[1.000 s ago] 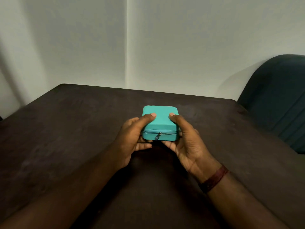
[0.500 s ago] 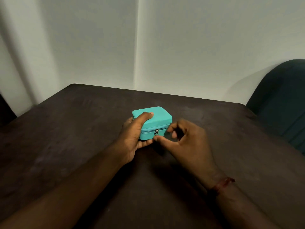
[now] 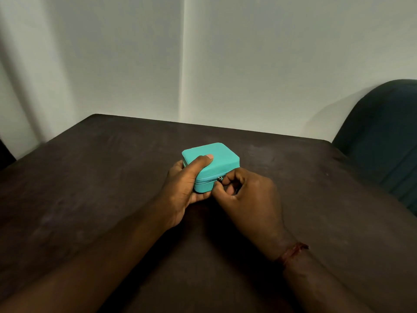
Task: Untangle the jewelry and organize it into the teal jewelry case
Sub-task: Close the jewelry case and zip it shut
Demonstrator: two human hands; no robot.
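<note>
A small teal jewelry case [image 3: 222, 158] lies zipped closed on the dark table [image 3: 90, 177], turned a little so one corner faces me. My left hand [image 3: 182, 188] grips its left side, thumb flat on the lid and fingers under the front edge. At the case's front right corner my right hand [image 3: 246, 195] pinches the metal zipper pull [image 3: 219, 178] between thumb and forefinger. No jewelry is in sight.
A dark green padded chair [image 3: 383, 141] stands past the table's right edge. A pale wall rises just behind the table's far edge. A reddish band [image 3: 292, 253] circles my right wrist.
My right hand left the case's right side, curled its fingers and closed on the zipper pull. The case has turned slightly counter-clockwise under my left hand.
</note>
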